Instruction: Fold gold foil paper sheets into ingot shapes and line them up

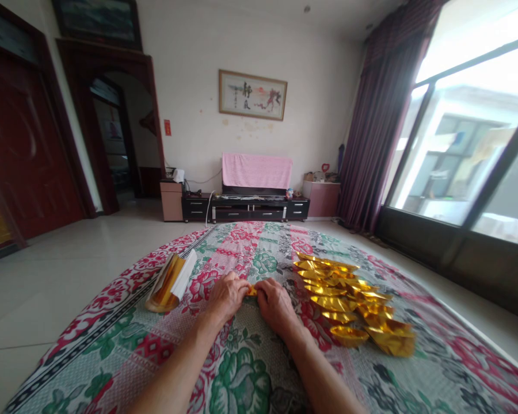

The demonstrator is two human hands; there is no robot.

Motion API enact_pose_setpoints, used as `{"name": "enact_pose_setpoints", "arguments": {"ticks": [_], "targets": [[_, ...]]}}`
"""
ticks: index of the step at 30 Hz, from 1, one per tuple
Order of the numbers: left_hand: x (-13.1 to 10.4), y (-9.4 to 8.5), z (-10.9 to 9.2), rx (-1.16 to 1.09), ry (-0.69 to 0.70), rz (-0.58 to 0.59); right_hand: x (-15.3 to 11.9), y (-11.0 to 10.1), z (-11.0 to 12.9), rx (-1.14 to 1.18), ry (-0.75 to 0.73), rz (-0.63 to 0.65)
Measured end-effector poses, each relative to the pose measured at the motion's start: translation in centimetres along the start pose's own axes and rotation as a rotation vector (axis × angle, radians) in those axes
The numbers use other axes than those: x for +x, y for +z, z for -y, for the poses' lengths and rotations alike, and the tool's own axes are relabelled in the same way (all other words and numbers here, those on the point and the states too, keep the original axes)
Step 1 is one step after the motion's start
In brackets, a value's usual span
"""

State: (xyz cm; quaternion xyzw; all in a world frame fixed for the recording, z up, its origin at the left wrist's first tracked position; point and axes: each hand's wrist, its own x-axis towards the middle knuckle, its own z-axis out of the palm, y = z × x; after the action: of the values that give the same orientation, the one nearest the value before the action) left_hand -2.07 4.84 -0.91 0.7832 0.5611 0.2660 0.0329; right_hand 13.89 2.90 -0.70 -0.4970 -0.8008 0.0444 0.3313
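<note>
Between my two hands, just above or on the cloth, is a small piece of gold foil paper (252,291), mostly covered by fingers. My left hand (229,294) pinches its left end, while my right hand (277,302) grips the right end. To the right lie several folded gold paper ingots (328,303) in two rough columns, shiny and boat-shaped. A curled stack of gold foil sheets (170,282) with white backing rests on the left side, apart from my left hand.
A flowered red, green and grey cloth (242,374) covers the round table. Beyond it, a low black TV cabinet (254,213) stands against the wall with a pink cloth (257,171) over the screen. A purple curtain (382,115) hangs by the window at right.
</note>
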Motion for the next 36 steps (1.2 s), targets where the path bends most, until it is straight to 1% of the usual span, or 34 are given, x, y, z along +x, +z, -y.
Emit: {"name": "enact_pose_setpoints", "arguments": {"ticks": [8, 13, 18, 21, 23, 30, 36], "targets": [[0.1, 0.2, 0.1, 0.024, -0.024, 0.002, 0.4, 0.4, -0.4, 0.014, 0.067, -0.031], [0.2, -0.2, 0.2, 0.017, -0.035, 0.041, 0.8, 0.5, -0.4, 0.009, 0.088, -0.011], [0.3, -0.4, 0.5, -0.020, -0.014, 0.073, 1.0, 0.3, -0.7, 0.022, 0.108, 0.012], [0.3, -0.5, 0.6, -0.031, -0.015, 0.086, 1.0, 0.4, -0.8, 0.019, 0.113, -0.003], [0.2, -0.6, 0.3, -0.015, -0.022, 0.086, 1.0, 0.4, -0.8, 0.013, 0.107, -0.018], [-0.2, -1.0, -1.0, 0.020, -0.065, 0.035, 0.9, 0.5, -0.4, 0.009, 0.102, -0.044], [0.1, -0.8, -1.1, -0.014, -0.137, 0.041, 0.8, 0.6, -0.6, 0.015, 0.103, -0.048]]}}
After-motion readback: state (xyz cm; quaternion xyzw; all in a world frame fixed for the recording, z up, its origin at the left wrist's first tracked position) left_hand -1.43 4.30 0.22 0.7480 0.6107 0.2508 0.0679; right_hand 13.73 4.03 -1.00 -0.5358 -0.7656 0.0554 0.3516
